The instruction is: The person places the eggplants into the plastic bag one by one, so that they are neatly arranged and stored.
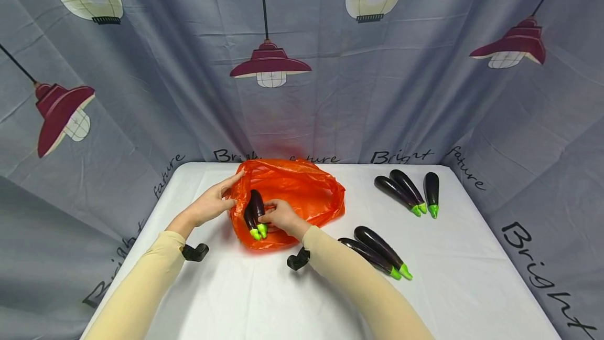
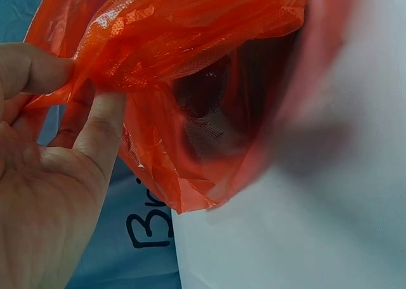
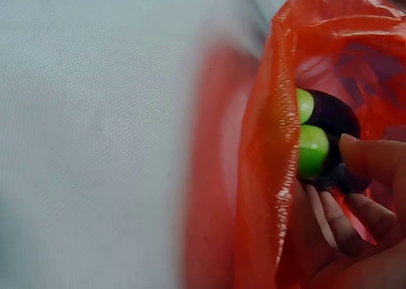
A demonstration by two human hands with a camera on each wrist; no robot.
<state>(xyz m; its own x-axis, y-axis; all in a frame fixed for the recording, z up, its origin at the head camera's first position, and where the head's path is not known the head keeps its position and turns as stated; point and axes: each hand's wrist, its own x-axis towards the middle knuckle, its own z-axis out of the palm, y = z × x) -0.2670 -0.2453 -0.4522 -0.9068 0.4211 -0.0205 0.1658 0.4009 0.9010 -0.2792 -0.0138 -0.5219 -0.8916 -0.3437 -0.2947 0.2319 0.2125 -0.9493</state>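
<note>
An orange-red plastic bag [image 1: 292,172] lies on the table with its mouth wide toward me. My left hand [image 1: 207,208] pinches the bag's left rim between thumb and fingers, as the left wrist view shows. Two dark purple eggplants [image 1: 257,202] with green stem ends lie side by side inside, at the bag's left. Reaching into the mouth, my right hand [image 1: 284,218] holds the nearer-right eggplant, thumb on top and fingers beneath. In the right wrist view, both green caps [image 3: 312,151] point toward the bag's near edge [image 3: 279,168], which hides part of them.
Two eggplants [image 1: 379,245] lie right of the bag, partly behind my right sleeve [image 1: 344,272]. Farther back on the right are three more eggplants [image 1: 401,193]. All rest on a white-covered table [image 1: 472,266]. A grey-blue curtain [image 1: 401,93] printed with lamps stands behind.
</note>
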